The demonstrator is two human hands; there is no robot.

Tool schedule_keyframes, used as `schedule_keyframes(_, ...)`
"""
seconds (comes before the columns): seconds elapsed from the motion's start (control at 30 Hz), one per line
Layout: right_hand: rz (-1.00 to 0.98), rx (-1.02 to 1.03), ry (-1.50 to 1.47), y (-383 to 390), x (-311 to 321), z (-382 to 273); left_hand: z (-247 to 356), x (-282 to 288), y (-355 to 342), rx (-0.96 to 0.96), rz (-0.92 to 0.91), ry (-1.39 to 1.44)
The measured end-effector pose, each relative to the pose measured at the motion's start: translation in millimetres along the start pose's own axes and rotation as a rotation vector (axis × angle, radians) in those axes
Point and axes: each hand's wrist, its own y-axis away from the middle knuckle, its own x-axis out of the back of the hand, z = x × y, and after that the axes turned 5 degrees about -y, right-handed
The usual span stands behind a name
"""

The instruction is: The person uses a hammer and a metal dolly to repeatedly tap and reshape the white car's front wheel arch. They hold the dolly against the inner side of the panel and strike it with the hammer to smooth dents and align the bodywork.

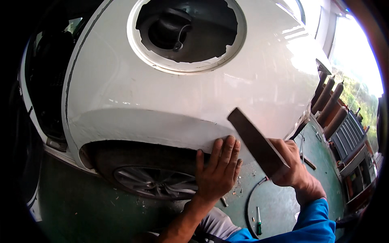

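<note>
A white car's rear side panel point(182, 95) fills most of the view, with a wheel point(158, 180) under its arch. My left hand point(216, 172) lies flat on the panel's lower edge, just right of the wheel arch, fingers extended. Closed around one end of a dark, flat metal bar point(257, 141), my right hand point(292, 162) holds it tilted in front of the panel. The bar's far end points up and left; whether it touches the panel I cannot tell. Above is the round fuel-filler opening point(135, 30), with a black filler cap point(174, 24) inside.
On the green floor lie a green-handled screwdriver point(259, 222), a dark hose point(248, 202), a wooden-handled tool point(308, 162) and scattered chips. Gas cylinders point(331, 101) and a grey tool cabinet point(350, 135) stand at the right. An open door gap point(50, 81) is at the left.
</note>
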Motion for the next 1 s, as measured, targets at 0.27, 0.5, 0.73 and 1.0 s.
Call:
schedule_keyframes(0.27,-0.008,-0.022,-0.003,16.8,5.3,6.2,-6.2,2.4,-2.5,-0.092,-0.037,-0.169)
schedule_keyframes(0.5,0.022,-0.070,-0.066,46.5,-0.3,19.2,-2.4,-1.9,-3.9,-0.090,0.017,-0.161)
schedule_keyframes(0.73,0.041,-0.081,-0.122,57.6,-8.4,25.3,-1.5,2.5,-5.7,-0.101,-0.006,-0.152)
schedule_keyframes(1.0,-0.047,-0.290,-0.156,46.3,-8.2,20.8,-1.3,5.7,-5.7,-0.087,-0.058,-0.133)
